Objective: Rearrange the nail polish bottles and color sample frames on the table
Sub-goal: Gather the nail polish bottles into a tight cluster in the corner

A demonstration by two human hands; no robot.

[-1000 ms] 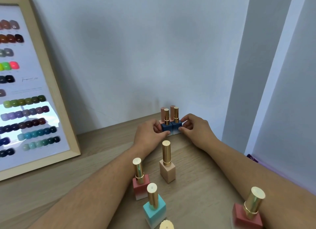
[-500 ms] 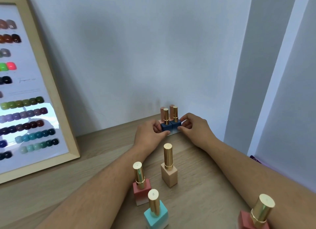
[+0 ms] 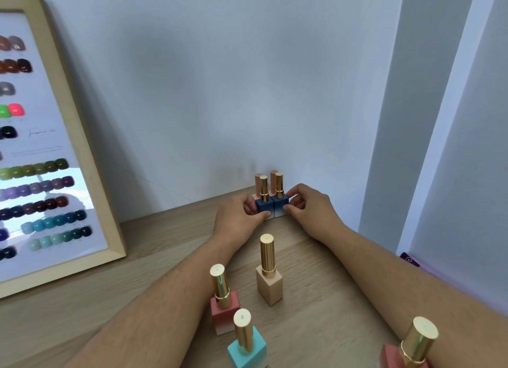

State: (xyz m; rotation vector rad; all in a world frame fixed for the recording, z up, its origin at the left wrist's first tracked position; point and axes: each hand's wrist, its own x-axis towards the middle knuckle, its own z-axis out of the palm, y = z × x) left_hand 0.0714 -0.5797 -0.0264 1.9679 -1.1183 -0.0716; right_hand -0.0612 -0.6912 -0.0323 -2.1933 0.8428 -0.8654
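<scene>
Pale blue-grey walls meet at a corner behind a light wooden table [image 3: 316, 293], and a large wood-framed color sample frame [image 3: 49, 153] leans against the wall at about 9 o'clock, its rows of painted nail tips running from browns and greens down to blues and teals. At 12 o'clock, close to the wall, two dark blue bottles stand upright side by side and touching: the left blue bottle [image 3: 264, 206] and the right blue bottle [image 3: 281, 204], both with gold caps. Directly behind them stand two pink bottles [image 3: 266, 183] with rose-gold caps, mostly hidden. The left hand [image 3: 236, 219] has its fingers curled against the outer side of the left blue bottle with the thumb along its front base; the right hand [image 3: 310, 211] pinches the outer side of the right blue bottle between thumb and fingers, so the pair is pressed between both hands. Between the forearms, toward 6 o'clock, a beige bottle [image 3: 268, 281] stands alone; nearer, a coral bottle [image 3: 224, 310] and a turquoise bottle [image 3: 247, 347] stand just beside each other. At about 4 o'clock a second coral bottle [image 3: 406, 354] with a tilted-looking gold cap sits at the picture's edge, against the right forearm.
</scene>
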